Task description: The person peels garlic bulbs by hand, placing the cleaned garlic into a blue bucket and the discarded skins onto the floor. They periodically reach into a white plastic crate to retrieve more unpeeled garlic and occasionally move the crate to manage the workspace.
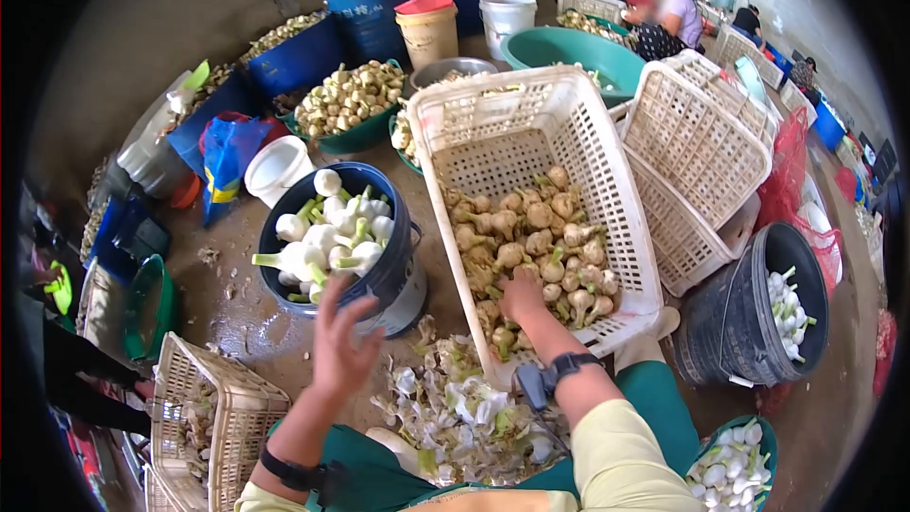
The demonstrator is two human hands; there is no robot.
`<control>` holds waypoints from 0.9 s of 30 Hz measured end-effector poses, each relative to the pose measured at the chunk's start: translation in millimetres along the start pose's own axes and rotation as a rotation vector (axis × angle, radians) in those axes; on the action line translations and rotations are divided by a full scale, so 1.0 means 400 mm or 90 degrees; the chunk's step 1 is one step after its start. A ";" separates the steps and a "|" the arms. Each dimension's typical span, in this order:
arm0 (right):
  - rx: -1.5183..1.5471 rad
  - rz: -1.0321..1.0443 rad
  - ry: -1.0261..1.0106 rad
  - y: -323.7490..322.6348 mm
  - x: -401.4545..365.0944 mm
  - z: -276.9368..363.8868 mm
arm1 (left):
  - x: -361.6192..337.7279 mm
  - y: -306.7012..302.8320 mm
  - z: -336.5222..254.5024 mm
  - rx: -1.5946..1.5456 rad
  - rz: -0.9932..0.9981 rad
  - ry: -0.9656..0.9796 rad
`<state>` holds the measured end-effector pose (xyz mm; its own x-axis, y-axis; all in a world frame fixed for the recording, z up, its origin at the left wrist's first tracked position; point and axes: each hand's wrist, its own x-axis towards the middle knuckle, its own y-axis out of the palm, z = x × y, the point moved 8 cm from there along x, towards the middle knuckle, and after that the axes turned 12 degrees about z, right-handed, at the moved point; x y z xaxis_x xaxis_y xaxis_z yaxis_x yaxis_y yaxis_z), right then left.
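My left hand (342, 339) is raised with its fingers apart, in front of a dark blue bucket (379, 299) heaped with white garlic bulbs (327, 239) on green stems. Nothing shows in that hand. Inside a white plastic crate (621, 228), my right hand (523, 300) reaches down among brownish, unpeeled garlic bulbs (540, 218). Its fingertips are partly hidden there, so I cannot make out whether it grips a bulb. Loose garlic skins (464, 408) lie in a pile on the floor between my legs.
A black bucket (706, 322) with white garlic tilts at the right. Stacked crates (697, 142) stand behind it. More white garlic (730, 469) fills a tub at lower right. Another crate (242, 417) stands at lower left. A person (671, 14) sits at the back beside a green basin (531, 45).
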<state>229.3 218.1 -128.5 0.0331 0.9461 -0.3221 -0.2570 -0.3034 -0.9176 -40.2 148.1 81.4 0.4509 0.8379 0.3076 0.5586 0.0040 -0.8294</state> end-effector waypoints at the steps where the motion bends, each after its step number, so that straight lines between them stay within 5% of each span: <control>1: -0.042 -0.005 -0.041 -0.040 -0.044 0.032 | -0.009 0.024 -0.028 -0.015 0.029 0.051; 2: -0.046 -0.006 -0.044 -0.086 -0.094 0.055 | -0.015 0.055 -0.056 -0.032 0.060 0.102; 4: 0.425 0.040 -0.101 -0.149 -0.199 0.089 | -0.024 0.133 -0.098 -0.134 0.182 0.051; 7: 0.697 -0.021 -0.098 -0.160 -0.339 0.100 | -0.054 0.233 -0.173 -0.210 0.242 0.108; 10: 0.475 -0.119 -0.119 -0.129 -0.375 0.057 | -0.084 0.318 -0.177 -0.199 0.341 0.064; 12: 0.385 -0.032 -0.073 -0.051 -0.330 -0.033 | -0.105 0.281 -0.167 -0.166 0.321 0.062; 14: 0.168 -0.082 -0.077 -0.056 -0.323 -0.060 | -0.134 0.248 -0.136 -0.154 0.298 0.062; 17: 0.047 0.036 -0.031 0.021 -0.260 -0.048 | -0.195 0.231 -0.089 -0.214 0.339 -0.084; 20: 0.250 0.083 -0.014 0.089 -0.144 -0.049 | -0.226 0.218 -0.097 -0.197 0.314 -0.075; 22: -0.057 0.179 -0.072 0.121 -0.114 0.035 | -0.239 0.222 -0.117 -0.140 0.324 -0.045; 27: 0.141 0.166 -0.085 0.014 -0.155 0.034 | -0.220 0.227 -0.169 -0.203 0.386 -0.034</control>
<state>212.6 159.2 -110.3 -0.1832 0.8512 -0.4918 -0.4438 -0.5180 -0.7312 17.9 38.0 10.3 0.7181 0.6672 -0.1981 0.3998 -0.6284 -0.6672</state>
